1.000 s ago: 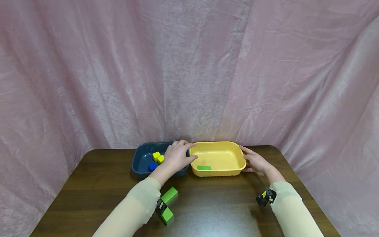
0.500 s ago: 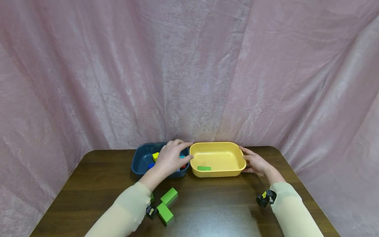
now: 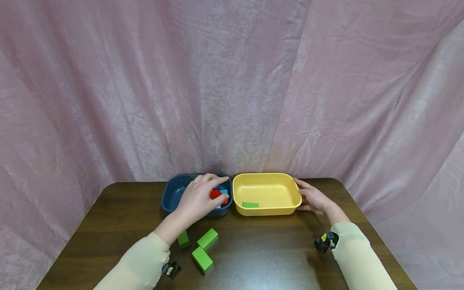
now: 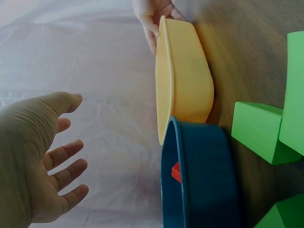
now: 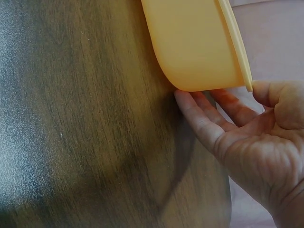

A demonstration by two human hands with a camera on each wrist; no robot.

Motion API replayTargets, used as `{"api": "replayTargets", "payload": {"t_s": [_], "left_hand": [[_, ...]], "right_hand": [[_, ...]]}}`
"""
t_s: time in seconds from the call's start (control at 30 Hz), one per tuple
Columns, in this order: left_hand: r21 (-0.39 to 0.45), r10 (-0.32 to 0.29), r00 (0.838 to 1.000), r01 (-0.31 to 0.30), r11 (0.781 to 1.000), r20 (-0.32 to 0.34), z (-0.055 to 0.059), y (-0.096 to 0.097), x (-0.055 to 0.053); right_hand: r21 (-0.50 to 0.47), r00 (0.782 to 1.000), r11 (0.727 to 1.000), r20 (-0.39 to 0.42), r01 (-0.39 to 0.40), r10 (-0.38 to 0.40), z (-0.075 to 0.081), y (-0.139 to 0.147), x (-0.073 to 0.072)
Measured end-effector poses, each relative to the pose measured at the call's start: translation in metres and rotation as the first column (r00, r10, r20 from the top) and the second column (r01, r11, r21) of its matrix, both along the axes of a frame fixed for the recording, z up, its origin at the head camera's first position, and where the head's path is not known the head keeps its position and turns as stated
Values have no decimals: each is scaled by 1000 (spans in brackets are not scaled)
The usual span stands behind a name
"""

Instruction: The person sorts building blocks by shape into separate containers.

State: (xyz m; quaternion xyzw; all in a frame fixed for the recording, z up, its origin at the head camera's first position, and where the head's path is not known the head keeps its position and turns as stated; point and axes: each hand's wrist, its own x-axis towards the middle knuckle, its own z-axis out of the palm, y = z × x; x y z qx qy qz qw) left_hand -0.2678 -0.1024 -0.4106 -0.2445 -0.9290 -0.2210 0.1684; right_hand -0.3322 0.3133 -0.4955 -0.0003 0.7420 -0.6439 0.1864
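My left hand (image 3: 197, 196) is above the dark blue bin (image 3: 167, 206), fingers spread, with nothing held. In the left wrist view its thumb and fingers (image 4: 66, 154) stand apart from the bin. Inside the blue bin, a red piece (image 3: 215, 193) and a light blue block (image 3: 224, 191) show beyond the hand, which hides much of the inside. My right hand (image 3: 316, 200) touches the right end of the yellow bin (image 3: 270, 211). Its thumb is at the rim and its extended fingers lie against the outer wall (image 5: 204, 76). One green block (image 3: 250, 205) lies in the yellow bin.
Several green blocks (image 3: 202, 259) lie on the brown table (image 3: 261, 257) in front of the blue bin, near my left forearm. The bins stand side by side at the table's back edge. A pink curtain (image 3: 232, 88) hangs behind.
My left hand has moved left, from the yellow bin's left rim to over the blue bin, covering the yellow blocks there and uncovering red and light blue pieces. My right hand stays put.
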Motion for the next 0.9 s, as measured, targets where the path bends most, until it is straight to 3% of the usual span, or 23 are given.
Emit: {"api": "replayTargets", "payload": {"t_s": [0.33,0.6,0.9], "left_hand": [[33,-17,1000,17,999,1,1,-15,17],[22,-11,999,12,1000,-45,-4,-35,33],[-7,41,999,-41,999,6,-9,-58,48]], "right_hand": [[-1,1000,1000,-4,-4,4,-2,1,-2],[2,1000,1000,-7,-2,2,-1,1,-2],[9,1000,1000,-4,-14,14,1,-1,0]]}}
